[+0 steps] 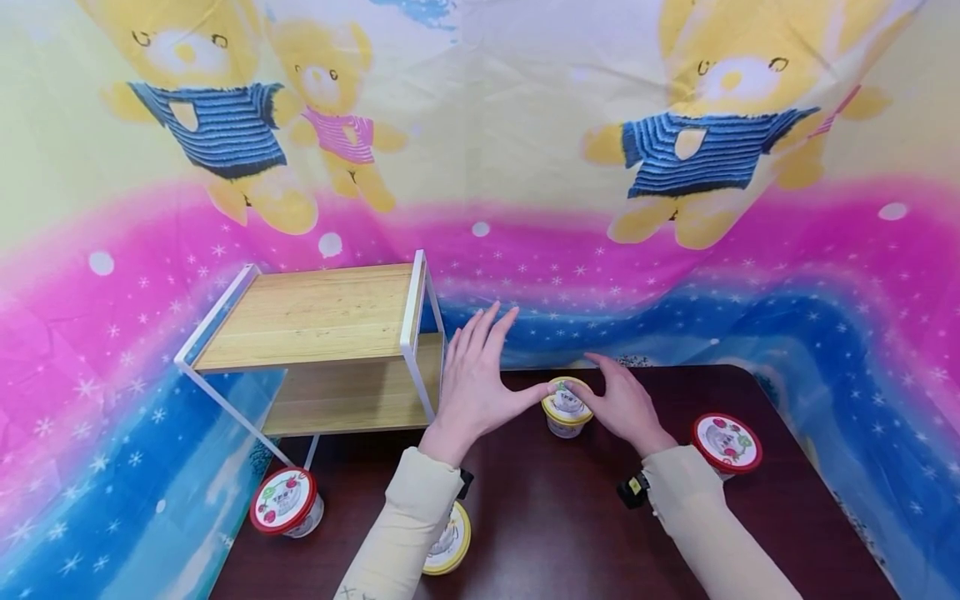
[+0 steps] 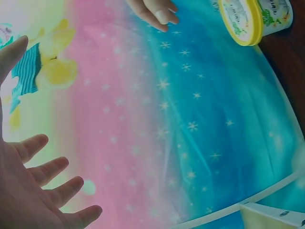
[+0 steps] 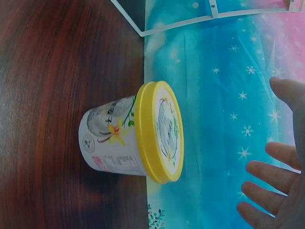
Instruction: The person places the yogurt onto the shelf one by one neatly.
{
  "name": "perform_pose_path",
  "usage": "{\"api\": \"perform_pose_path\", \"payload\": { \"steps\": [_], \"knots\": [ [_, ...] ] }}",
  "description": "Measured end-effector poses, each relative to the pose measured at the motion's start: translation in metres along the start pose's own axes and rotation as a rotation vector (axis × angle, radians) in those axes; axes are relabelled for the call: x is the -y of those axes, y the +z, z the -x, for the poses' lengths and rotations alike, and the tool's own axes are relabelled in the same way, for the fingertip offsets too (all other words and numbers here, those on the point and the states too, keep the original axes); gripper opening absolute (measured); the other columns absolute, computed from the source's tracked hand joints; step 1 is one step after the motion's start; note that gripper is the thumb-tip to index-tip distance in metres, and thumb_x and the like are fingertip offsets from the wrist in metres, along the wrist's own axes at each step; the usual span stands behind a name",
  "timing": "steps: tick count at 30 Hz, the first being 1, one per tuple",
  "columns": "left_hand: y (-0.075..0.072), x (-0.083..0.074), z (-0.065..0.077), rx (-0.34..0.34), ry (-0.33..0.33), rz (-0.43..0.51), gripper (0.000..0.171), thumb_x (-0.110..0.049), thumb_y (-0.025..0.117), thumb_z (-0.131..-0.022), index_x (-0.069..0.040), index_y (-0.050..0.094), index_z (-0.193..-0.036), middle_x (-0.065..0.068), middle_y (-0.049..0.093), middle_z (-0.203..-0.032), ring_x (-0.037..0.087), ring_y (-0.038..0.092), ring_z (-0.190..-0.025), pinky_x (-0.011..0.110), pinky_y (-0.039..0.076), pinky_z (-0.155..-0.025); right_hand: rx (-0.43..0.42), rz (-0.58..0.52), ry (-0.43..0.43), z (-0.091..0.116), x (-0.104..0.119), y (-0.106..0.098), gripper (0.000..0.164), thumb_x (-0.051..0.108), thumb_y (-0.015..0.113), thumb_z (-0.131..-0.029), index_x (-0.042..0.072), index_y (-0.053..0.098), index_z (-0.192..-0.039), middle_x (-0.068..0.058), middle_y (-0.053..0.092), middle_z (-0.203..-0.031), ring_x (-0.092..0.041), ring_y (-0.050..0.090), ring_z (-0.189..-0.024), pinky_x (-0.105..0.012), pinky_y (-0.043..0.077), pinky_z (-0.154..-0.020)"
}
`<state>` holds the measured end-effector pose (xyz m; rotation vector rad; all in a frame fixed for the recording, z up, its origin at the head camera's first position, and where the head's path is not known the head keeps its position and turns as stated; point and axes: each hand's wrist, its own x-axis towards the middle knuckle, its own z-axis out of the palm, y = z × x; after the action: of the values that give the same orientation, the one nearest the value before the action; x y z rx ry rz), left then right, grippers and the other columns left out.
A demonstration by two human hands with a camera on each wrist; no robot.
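Observation:
Both hands are raised above the dark table with nothing in their grasp. The left hand [image 1: 474, 382] has its fingers straight and spread, near the shelf's right side; its palm [image 2: 24, 191] fills the lower left of the left wrist view. Opposite it, the right hand [image 1: 626, 408] holds its fingers extended, with the thumb toward the left one. Between them a white paper tub with a yellow lid [image 1: 566, 406] stands upright on the table. Seen from the right wrist, that tub [image 3: 114, 138] carries a vanilla flower print, and the fingers [image 3: 269, 176] are apart from it.
A two-tier shelf [image 1: 307, 317] with wooden boards and white frame stands at the left. Red-lidded tubs sit at the left front [image 1: 287, 502] and right [image 1: 726, 443]. Another yellow-lidded tub [image 1: 450, 546] is partly hidden by the left sleeve. A printed bear cloth [image 1: 525, 225] hangs behind.

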<state>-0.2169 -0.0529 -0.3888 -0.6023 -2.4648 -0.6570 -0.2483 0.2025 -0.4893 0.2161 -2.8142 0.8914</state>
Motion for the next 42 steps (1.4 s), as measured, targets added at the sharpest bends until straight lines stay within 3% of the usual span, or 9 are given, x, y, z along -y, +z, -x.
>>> {"api": "perform_pose_path", "payload": {
  "steps": [17,27,42],
  "knots": [
    [-0.022,-0.006,0.003,-0.078,0.042,0.072,0.103,-0.072,0.076,-0.074,-0.026,0.038,-0.158,0.001,0.033,-0.162,0.026,0.029,-0.148,0.059,0.023,-0.116,0.018,-0.094,-0.031,0.002,0.016,0.007,0.084,0.066,0.062,-0.092,0.01,0.045,-0.152,-0.017,0.045,-0.152,-0.039,0.041,-0.139,-0.064,0.036,-0.106],
    [-0.038,-0.004,0.003,-0.173,0.093,0.101,0.1,-0.067,0.079,-0.073,-0.022,0.042,-0.156,0.001,0.037,-0.16,0.021,0.032,-0.146,0.055,0.026,-0.115,0.035,-0.138,-0.061,0.0,0.032,0.013,0.082,0.067,0.06,-0.092,0.013,0.046,-0.152,-0.014,0.043,-0.154,-0.037,0.038,-0.142,-0.064,0.036,-0.106],
    [-0.063,-0.003,0.007,-0.247,0.081,0.142,0.1,-0.062,0.083,-0.072,-0.023,0.043,-0.155,0.0,0.04,-0.158,0.019,0.035,-0.144,0.056,0.032,-0.111,0.041,-0.186,-0.106,-0.005,0.056,0.02,0.085,0.073,0.055,-0.091,0.017,0.044,-0.154,-0.01,0.042,-0.155,-0.034,0.039,-0.142,-0.062,0.036,-0.107]
  ]
}}
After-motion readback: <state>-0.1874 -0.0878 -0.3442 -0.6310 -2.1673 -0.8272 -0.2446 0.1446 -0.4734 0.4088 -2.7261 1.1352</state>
